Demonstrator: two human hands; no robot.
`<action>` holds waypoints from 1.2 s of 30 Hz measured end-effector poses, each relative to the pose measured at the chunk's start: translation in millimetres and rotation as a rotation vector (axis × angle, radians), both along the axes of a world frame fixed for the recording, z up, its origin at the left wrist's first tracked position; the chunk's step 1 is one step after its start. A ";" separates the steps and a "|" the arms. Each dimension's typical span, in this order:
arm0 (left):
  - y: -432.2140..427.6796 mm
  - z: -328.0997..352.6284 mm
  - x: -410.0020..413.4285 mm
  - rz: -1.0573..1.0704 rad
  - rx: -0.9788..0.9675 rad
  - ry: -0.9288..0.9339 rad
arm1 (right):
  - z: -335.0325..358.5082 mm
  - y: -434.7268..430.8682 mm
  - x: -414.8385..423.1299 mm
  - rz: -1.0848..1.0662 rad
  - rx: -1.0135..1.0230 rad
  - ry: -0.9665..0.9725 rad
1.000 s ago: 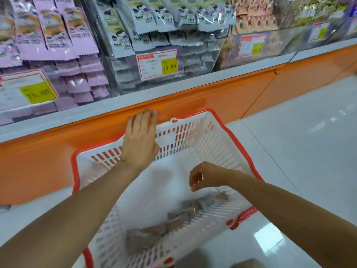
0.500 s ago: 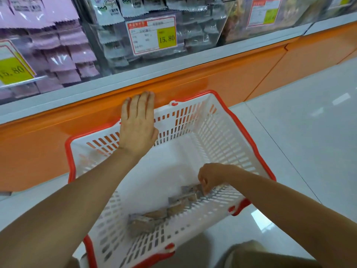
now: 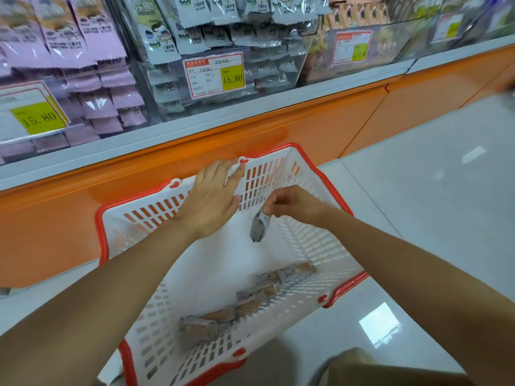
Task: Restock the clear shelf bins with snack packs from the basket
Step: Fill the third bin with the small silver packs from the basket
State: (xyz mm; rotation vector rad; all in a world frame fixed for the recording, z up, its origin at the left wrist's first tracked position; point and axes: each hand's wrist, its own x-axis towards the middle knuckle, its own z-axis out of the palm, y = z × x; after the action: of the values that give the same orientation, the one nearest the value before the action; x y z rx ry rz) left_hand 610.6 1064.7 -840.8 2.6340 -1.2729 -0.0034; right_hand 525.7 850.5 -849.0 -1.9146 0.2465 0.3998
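Here the right grip (image 3: 292, 203) pinches the top edge of a small grey foil snack pack (image 3: 257, 228) between thumb and curled fingers. The pack hangs below the grip, clear of the basket floor. Just to its left, the left grip (image 3: 211, 201) lies flat, fingers straight, on the far slotted wall of the white plastic basket with a red rim (image 3: 328, 185), fingertips reaching the rim. Below both grips and nearer the person, a loose row of brown-and-grey snack packs (image 3: 250, 300) lies along the basket's near wall. Beyond the grips, above an orange shelf front (image 3: 306, 129), stand the clear shelf bins (image 3: 278, 68). They hold grey packs (image 3: 195, 37) behind a red-and-yellow price label (image 3: 214, 75), with purple packs (image 3: 106, 90) further left.
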 end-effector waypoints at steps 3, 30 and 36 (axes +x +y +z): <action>1.9 8.9 -3.9 -0.094 -0.023 0.331 | 28.2 4.8 7.3 -0.138 0.176 -0.156; 54.6 167.9 15.5 0.169 -0.675 -0.338 | 227.9 40.4 20.7 -0.029 -0.233 -0.840; 67.2 158.7 31.1 0.354 -0.324 -0.409 | 247.6 79.3 66.5 -0.199 -0.216 -0.945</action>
State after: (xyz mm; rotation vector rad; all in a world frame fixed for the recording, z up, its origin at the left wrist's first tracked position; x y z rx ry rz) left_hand 641.7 1131.9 -682.1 2.6007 -0.7929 0.7628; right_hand 592.2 929.8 -601.4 -2.0538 -0.1563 -0.6923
